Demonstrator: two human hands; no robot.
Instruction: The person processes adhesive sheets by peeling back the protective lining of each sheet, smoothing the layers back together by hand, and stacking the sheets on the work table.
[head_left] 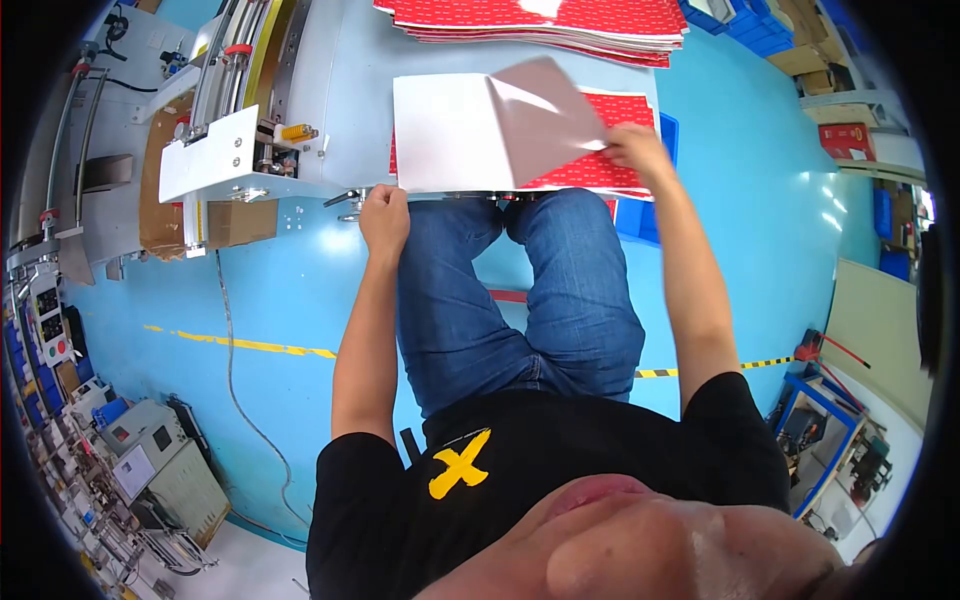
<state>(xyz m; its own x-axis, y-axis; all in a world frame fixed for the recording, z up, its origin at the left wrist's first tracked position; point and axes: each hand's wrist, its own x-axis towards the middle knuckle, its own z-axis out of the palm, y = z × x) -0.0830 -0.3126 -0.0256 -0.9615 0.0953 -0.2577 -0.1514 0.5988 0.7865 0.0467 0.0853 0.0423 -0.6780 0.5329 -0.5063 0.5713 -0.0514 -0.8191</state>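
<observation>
A white sheet (pixel 450 130) lies on the table, its right part lifted and bent up into a grey-looking flap (pixel 545 125). My right hand (pixel 640 152) pinches the edge of that flap. Beneath it shows a red printed sheet (pixel 625 108), with small white marks. At the near table edge, my left hand (pixel 385 215) is closed beside the white sheet's lower left corner. Whether its fingers grip that corner cannot be made out.
A stack of red printed sheets (pixel 550 30) sits at the back of the table (pixel 350 80). To the left stands a machine with a white metal block (pixel 210 155) and rails. Blue bins (pixel 640 220) are beside the table on the right. A cable (pixel 230 330) runs along the floor.
</observation>
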